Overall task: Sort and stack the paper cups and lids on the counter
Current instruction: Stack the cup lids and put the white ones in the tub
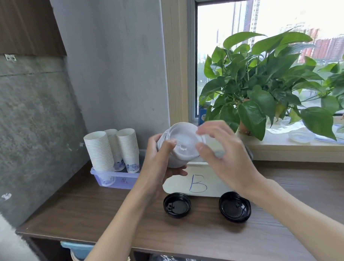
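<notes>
Holds tilted stack of white lids [179, 147] wrapped in left hand [158, 162]; meets its rim with right hand [224, 154] (blurred, grip indeterminate). Two black lids [177, 204] [234, 209] on worktop [112, 220].

Left hand [158, 162] curled gripping; right hand [226, 155] raised, fingers loosely spread.

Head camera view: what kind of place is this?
Probably an office pantry or drinks corner: stacked paper cups in a tray, black lids on a wooden counter, a potted plant on the windowsill.
</notes>
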The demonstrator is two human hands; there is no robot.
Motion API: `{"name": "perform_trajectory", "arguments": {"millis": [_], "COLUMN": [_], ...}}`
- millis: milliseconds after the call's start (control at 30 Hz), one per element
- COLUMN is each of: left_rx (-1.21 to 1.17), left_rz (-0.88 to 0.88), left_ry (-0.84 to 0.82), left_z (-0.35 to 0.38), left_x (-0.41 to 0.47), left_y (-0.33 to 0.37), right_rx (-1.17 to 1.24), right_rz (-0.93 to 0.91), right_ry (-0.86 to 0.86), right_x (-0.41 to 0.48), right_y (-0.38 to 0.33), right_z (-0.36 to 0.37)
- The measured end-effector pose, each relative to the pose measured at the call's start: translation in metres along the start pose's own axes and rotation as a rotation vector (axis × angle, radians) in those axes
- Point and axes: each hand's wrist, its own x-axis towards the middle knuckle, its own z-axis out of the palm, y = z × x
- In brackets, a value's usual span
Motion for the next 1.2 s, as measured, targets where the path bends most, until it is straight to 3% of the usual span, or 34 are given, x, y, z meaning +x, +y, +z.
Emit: {"name": "perform_trajectory", "arguments": {"millis": [100, 200, 367, 533, 700, 800, 900, 1000, 1200], "left_rx": [0.000, 0.010, 0.042, 0.385, 0.529, 0.507, 0.464, 0.410, 0.279], "left_rz": [0.009, 0.026, 0.043, 0.231, 0.322, 0.363, 0.432, 0.522, 0.470], "left_ry": [-0.046, -0.091, -0.046, 0.073, 0.017, -0.019, 0.062, 0.130, 0.092], "left_z": [0.005, 0.011, 0.014, 0.016, 0.014, 0.015, 0.024, 0.032, 0.032], "left_x": [-0.006, -0.012, -0.020, -0.025, -0.030, -0.035, -0.045, -0.053, -0.056], "left_y": [0.001, 0.005, 0.006, 0.002, -0.001, 0.000, -0.004, -0.006, -0.017], "right_rx": [0.241, 0.477, 0.578, 0.557, 0.503, 0.411, 0.415, 0.456, 0.420], "right_rz": [0.449, 0.633, 0.589, 0.541, 0.549, 0.430, 0.365, 0.358, 0.318], "right_ry": [-0.068, -0.174, -0.157, -0.183, -0.147, -0.018, 0.099, 0.104, 0.147], "right_x": [0.007, 0.010, 0.001, -0.007, -0.007, -0.009, -0.011, -0.014, -0.023], "right_y": [-0.006, -0.002, -0.004, -0.006, -0.009, -0.015, -0.016, -0.016, -0.013], "right_z": [0.003, 0.008, 0.012, 0.010, 0.008, 0.014, 0.020, 0.024, 0.028]}}
